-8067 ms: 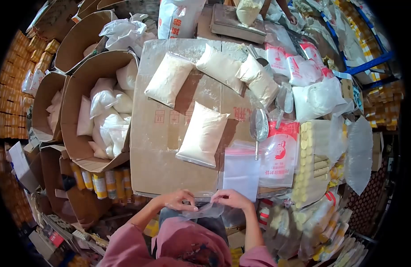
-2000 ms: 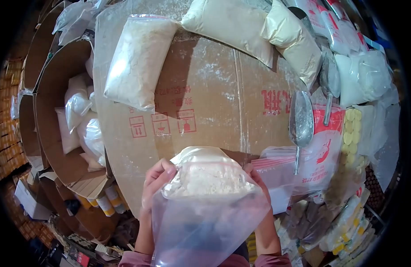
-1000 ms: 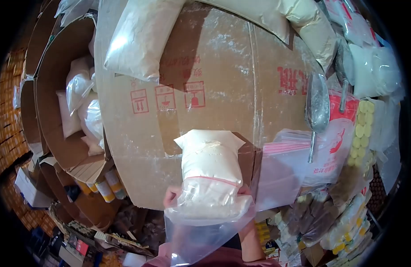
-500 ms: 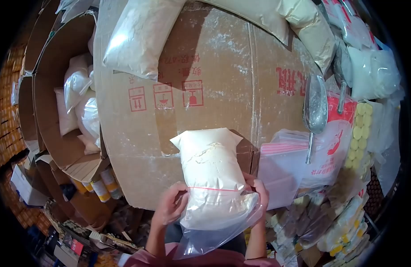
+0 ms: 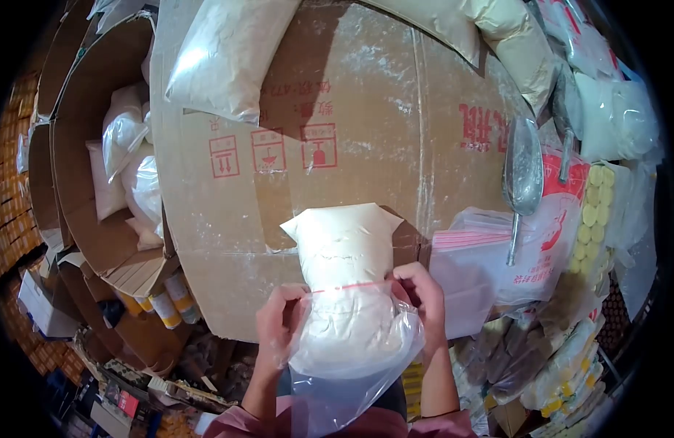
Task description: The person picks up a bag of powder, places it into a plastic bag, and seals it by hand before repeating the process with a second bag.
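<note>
Your left hand (image 5: 278,321) and right hand (image 5: 419,296) are both clamped on the mouth of a clear zip bag (image 5: 351,365), one on each side of its red seal line. A sealed pouch of white powder (image 5: 344,255) sits half inside it. The pouch's top end rests on the near edge of the cardboard worktop (image 5: 337,146), and its lower end hangs in the zip bag above your lap.

Keep the mouth stretched wide and even, so the pouch's corners do not snag on the zip strip. Let the worktop edge carry the pouch's weight while you draw the bag up over it. Pull with both hands together; a one-sided tug would likely twist the pouch across the opening.

Mind the metal scoop (image 5: 522,175) and the stack of empty zip bags (image 5: 468,270) just beside your right hand.
</note>
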Demonstrator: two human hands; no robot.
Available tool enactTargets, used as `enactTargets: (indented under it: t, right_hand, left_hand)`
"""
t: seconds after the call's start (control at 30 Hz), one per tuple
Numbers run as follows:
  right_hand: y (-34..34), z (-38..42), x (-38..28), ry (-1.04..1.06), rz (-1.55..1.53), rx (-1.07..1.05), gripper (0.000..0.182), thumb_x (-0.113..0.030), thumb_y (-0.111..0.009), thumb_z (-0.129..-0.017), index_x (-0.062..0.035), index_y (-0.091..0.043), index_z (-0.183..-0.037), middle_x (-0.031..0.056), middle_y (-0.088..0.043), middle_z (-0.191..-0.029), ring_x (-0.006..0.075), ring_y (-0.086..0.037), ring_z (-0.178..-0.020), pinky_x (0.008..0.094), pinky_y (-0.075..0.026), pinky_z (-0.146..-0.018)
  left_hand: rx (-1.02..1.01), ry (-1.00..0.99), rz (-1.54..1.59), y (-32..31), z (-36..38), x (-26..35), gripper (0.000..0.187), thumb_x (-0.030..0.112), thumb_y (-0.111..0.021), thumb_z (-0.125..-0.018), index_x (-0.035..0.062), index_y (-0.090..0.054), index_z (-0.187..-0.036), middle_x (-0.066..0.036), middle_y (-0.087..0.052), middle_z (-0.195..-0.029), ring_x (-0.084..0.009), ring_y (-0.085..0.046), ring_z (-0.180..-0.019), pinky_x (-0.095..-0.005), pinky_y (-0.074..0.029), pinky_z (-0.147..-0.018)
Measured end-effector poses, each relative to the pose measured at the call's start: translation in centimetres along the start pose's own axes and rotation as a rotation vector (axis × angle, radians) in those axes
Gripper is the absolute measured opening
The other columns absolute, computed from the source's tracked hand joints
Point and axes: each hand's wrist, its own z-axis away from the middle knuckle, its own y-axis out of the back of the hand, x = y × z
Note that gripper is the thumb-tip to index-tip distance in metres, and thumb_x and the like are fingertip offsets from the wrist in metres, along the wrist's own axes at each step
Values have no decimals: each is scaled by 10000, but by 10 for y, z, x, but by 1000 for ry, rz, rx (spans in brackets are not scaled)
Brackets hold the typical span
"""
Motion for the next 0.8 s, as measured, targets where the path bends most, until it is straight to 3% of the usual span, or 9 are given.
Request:
enactTargets:
  t: [0.13, 0.2, 0.3, 0.33, 0.37, 0.47, 0.6, 0.67, 0.8]
  right_hand:
    - [24, -13, 10, -163, -229, -161, 52, -61, -604, -978, -22, -571, -984, -14, -597, -870, 45, -546, -763, 208, -452, -699]
    - [42, -8, 15, -252, -48, -245, 72, -50, -613, -953, -24, -561, -996, 5, -586, -929, 57, -549, -813, 198, -429, -684]
    - [60, -1, 52, -279, -390, -329, 391, 15, -664, -833, -39, -462, -1164, 35, -593, -941, 93, -576, -829, 227, -454, -700]
    - [61, 1, 62, -272, -349, -306, 490, 30, -670, -803, -36, -440, -1230, 37, -595, -962, 99, -582, -847, 232, -461, -719]
    - [64, 5, 68, -321, -254, -290, 523, 34, -666, -796, -34, -438, -1262, 29, -594, -966, 92, -571, -848, 227, -457, -723]
    - [55, 8, 61, -385, -39, -293, 541, 25, -662, -788, -20, -472, -1293, 1, -596, -939, 73, -539, -817, 217, -447, -715]
    - [57, 2, 56, -395, 207, -403, 454, 18, -686, -745, -8, -594, -1189, 41, -655, -962, 92, -593, -863, 253, -468, -752]
    - [53, -4, 46, -272, 401, -450, 344, -8, -692, -744, -11, -647, -1086, 58, -674, -901, 102, -603, -810, 261, -477, -729]
    - [42, 0, 27, -130, 527, -415, 240, -56, -710, -738, -24, -697, -975, 95, -704, -835, 150, -652, -753, 297, -512, -711]
  left_hand:
    - [-95, 321, 435, -1, -5, -11, 86, 54, -607, -985, 22, -551, -1041, -10, -585, -886, -69, -546, -788, -223, -458, -731]
    - [-257, 374, 591, 5, -6, -35, 107, 57, -603, -989, 34, -536, -1069, 13, -564, -877, -70, -544, -772, -220, -453, -722]
    - [-340, 422, 629, 6, -10, -43, 269, 2, -618, -957, 56, -475, -1179, 8, -570, -862, -91, -569, -789, -250, -480, -742]
    - [-368, 433, 613, 7, -11, -46, 313, -8, -623, -950, 59, -461, -1210, 5, -575, -864, -94, -575, -798, -257, -486, -743]
    - [-429, 484, 581, 13, -10, -53, 510, -40, -638, -917, 61, -397, -1356, -17, -602, -893, -107, -593, -841, -267, -495, -780]
    - [-572, 564, 561, 19, -12, -47, 678, -59, -693, -855, 59, -373, -1441, -14, -624, -940, -108, -586, -880, -281, -487, -842]
    - [-702, 430, 392, 24, -24, -51, 723, -62, -784, -750, 47, -475, -1395, 12, -637, -986, -106, -566, -902, -296, -469, -882]
    - [-730, 423, 354, 29, -30, -49, 686, -53, -822, -713, 43, -547, -1333, 27, -639, -1006, -103, -556, -917, -299, -462, -884]
    - [-791, 88, 73, 50, -51, -21, 455, 2, -809, -725, 57, -658, -1151, -46, -663, -919, -148, -598, -811, -317, -503, -781]
